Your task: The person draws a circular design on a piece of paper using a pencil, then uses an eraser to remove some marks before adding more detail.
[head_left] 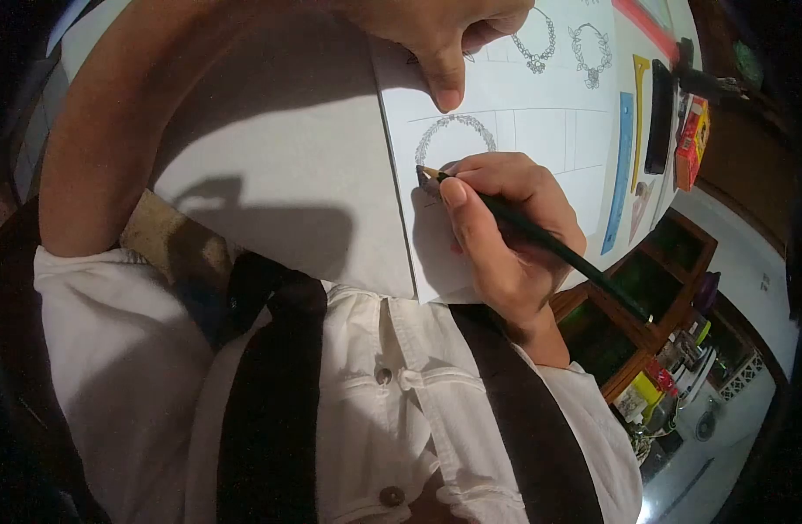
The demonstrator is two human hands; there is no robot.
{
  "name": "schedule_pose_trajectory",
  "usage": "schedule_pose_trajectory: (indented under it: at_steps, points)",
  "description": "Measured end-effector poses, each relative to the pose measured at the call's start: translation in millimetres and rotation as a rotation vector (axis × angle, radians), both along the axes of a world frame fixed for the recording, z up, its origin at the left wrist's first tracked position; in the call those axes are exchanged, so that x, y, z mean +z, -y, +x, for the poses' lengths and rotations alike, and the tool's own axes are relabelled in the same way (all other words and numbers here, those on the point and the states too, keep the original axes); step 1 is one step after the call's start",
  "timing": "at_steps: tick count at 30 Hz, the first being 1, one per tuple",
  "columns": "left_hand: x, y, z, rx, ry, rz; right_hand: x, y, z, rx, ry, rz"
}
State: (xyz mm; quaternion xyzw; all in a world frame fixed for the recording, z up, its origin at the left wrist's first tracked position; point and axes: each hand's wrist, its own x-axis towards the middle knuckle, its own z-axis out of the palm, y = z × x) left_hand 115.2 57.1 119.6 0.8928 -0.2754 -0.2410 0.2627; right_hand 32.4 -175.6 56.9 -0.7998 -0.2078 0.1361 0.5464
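Your dark pencil [586,265] lies slantwise over the sheet [540,135], its sharpened tip at the left side of a leafy wreath drawing [429,134], and seems to touch the sheet there. The blunt end points off past the sheet's lower right corner. The fingers of your right hand [505,253] are clamped on the pencil near its tip, and that hand covers the lower part of the wreath. Your left hand [429,31] is at the top of the sheet, thumb tip set down just above the wreath. Its other fingers are bent and partly out of view, so you cannot tell whether they are together or apart. Two more ornamental drawings, a beaded ring [536,63] and a leafy ring [591,57], sit on the upper part of the sheet, and thin ruled lines cross it.

Left of the sheet, you have the pale table [313,183], with shadows over it. Past the sheet's right edge come a blue ruler [619,175], then a slim yellow tool [638,131], a long black item [657,118] and a red and yellow box [692,142]. A wooden-framed cabinet [658,271] stands farther off, beyond the sheet's lower right corner.
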Motion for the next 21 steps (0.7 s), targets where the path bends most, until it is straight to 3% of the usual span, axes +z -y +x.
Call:
schedule_pose_trajectory:
  at_steps: [3,6,9,11,18,21]
  points:
    - [4,5,1,0.025,0.007,0.045,1,0,0,-0.011,-0.008,-0.006]
    - [9,10,11,0.049,-0.158,0.133,2,0,0,0.005,0.001,-0.019]
    - [4,6,7,0.027,-0.147,0.116,3,0,2,0.031,0.021,-0.027]
    - [-5,-1,-3,-0.011,0.074,-0.01,3,0,2,0.042,0.027,-0.027]
    - [-2,-6,7,-0.031,0.011,-0.013,2,-1,1,0.022,0.022,-0.02]
    - [-3,-11,18,-0.111,-0.147,-0.111,2,-1,1,0.028,0.029,-0.034]
